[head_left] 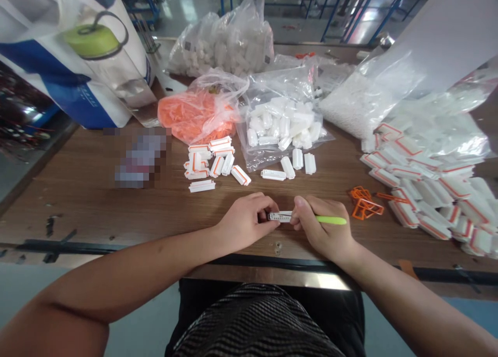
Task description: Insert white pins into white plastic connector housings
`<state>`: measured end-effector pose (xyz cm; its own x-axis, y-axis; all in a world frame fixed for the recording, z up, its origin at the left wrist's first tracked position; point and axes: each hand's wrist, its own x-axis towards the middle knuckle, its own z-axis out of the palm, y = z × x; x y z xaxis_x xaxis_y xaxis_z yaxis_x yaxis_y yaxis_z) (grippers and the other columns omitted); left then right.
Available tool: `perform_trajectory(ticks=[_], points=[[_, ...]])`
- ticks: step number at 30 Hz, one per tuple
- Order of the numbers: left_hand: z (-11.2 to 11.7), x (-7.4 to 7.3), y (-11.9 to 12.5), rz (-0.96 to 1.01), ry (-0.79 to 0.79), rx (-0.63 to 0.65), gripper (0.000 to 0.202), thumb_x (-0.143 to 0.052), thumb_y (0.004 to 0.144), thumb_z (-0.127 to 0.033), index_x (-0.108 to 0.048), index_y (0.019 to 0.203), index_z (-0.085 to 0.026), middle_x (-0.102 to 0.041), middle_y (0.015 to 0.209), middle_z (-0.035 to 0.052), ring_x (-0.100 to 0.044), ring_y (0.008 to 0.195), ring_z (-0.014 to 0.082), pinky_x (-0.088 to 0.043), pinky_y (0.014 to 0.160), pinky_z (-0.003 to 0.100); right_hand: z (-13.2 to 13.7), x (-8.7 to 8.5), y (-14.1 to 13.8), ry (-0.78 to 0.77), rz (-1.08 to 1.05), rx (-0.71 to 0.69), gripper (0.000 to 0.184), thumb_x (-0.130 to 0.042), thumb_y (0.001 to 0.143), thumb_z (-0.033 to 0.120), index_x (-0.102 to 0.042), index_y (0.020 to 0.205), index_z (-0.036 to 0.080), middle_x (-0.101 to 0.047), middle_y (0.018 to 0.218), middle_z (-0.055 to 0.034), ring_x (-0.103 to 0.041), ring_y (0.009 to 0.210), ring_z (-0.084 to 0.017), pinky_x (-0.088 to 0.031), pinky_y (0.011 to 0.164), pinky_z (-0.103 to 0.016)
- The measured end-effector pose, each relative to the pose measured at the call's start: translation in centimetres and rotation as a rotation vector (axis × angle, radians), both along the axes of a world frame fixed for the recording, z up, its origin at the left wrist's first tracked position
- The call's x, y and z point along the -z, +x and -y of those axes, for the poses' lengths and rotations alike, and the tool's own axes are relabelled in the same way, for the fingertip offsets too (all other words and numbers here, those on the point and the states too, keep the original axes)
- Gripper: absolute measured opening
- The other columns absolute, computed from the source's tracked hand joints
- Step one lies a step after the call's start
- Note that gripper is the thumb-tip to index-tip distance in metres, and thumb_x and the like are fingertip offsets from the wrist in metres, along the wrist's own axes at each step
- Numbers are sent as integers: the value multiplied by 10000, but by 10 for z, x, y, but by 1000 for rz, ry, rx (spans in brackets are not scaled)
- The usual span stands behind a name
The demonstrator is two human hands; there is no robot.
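Both hands are close to the near edge of the tabletop [78, 196], roughly midway along it. The left hand [249, 217] has its thumb and fingers closed on one end of a small white plastic piece [277, 218]. The right hand [324, 224] grips a tool with a lime-green handle [331, 220], its thin tip lying against that piece. A black strip [249, 260] runs along the near edge, just below the wrists.

Forward of the hands, a band of brown surface reaches to four plain white pieces [288, 168] and, left of them, a cluster of orange-trimmed pieces [241, 175]. To the right, room is narrower: loose orange frames [365, 206] lie near the right hand, bordered by a large heap of white pieces [431, 191]. Leftward, more surface extends to a blurred item [140, 160], kind undeterminable. Bags [194, 113] bound the far side.
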<state>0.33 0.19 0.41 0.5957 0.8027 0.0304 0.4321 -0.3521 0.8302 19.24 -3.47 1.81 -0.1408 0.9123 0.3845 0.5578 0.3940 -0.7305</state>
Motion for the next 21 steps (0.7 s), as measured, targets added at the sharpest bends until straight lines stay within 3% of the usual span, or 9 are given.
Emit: perform_trajectory(ticks=[10,21], points=[[-1,2,0,24,1,13,122,-730,780,-177,-649,869,-158,-575,765,-23,-531,613,87,-433,600,230,3,-2,1,-48,-105,50,440,-463,995,230,-592,578,175,-613,504,13,-571,417,-66,-437,461,-189],[-1,0,0,8,6,7,121,-731,773,-172,-651,864,-169,-544,739,-35,-521,612,90,-429,597,230,0,-1,1,-50,-67,-2,436,-457,993,216,-577,575,175,-594,489,20,-553,409,-60,-430,467,-191]])
